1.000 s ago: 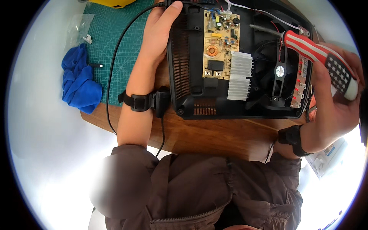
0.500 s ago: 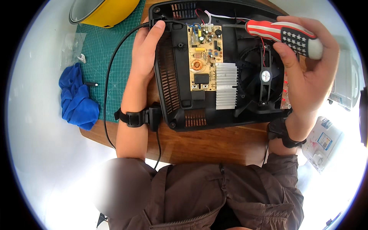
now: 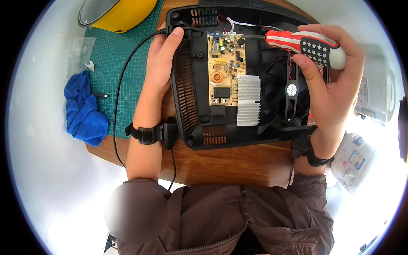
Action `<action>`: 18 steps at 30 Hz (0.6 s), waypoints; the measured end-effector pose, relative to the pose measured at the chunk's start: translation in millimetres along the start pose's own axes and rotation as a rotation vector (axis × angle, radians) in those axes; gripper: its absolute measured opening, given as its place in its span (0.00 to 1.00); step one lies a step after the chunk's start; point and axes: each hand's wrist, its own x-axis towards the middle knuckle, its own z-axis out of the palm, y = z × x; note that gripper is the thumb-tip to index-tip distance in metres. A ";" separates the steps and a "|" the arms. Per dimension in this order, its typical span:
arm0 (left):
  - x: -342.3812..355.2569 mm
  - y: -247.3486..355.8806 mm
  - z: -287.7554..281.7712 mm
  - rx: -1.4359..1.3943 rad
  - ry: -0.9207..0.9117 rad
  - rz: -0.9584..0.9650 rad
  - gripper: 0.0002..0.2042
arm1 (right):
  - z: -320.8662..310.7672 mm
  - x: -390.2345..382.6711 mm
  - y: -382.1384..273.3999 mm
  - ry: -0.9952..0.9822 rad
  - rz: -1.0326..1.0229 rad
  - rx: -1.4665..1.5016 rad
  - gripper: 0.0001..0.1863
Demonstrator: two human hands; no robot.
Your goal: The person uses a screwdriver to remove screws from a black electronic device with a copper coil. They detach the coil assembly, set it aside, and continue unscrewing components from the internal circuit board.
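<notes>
An opened black appliance housing [image 3: 272,138] lies on the table before me, its inside facing up. It carries a tan circuit board [image 3: 216,91], a silver finned heatsink [image 3: 248,102] and a black fan [image 3: 276,70]. My left hand [image 3: 163,55] grips the housing's left edge, thumb on top beside the black power cord [image 3: 140,46]. In my right hand [image 3: 327,80] is a screwdriver [image 3: 297,44] with a red, white and black star-patterned handle. Its shaft points left to the board's upper right part; whether the tip touches anything I cannot tell.
A green cutting mat [image 3: 127,55] covers the table's left side, with a yellow pot [image 3: 131,15] at its far end. A blue cloth [image 3: 85,112] and a clear plastic bag [image 3: 80,51] lie at the left. Clear plastic boxes [image 3: 374,89] stand at the right.
My right hand has shifted left and slightly nearer with the screwdriver, its shaft now reaching over the board's upper right edge. My left hand keeps its grip on the housing.
</notes>
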 end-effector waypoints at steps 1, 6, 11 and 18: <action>-0.7 -0.1 0.9 -0.004 0.007 0.001 0.17 | 0.2 -0.1 -0.4 -0.006 0.002 -0.011 0.28; -1.2 1.3 0.9 0.017 0.025 -0.020 0.17 | -1.4 3.1 -3.2 -0.033 0.002 -0.059 0.27; -3.0 -0.5 0.5 0.038 0.053 -0.020 0.17 | 0.0 22.1 -28.5 -0.040 0.166 -0.194 0.26; 2.4 1.4 7.0 -0.026 0.027 0.027 0.15 | 19.3 44.6 -21.2 0.187 0.008 -0.064 0.24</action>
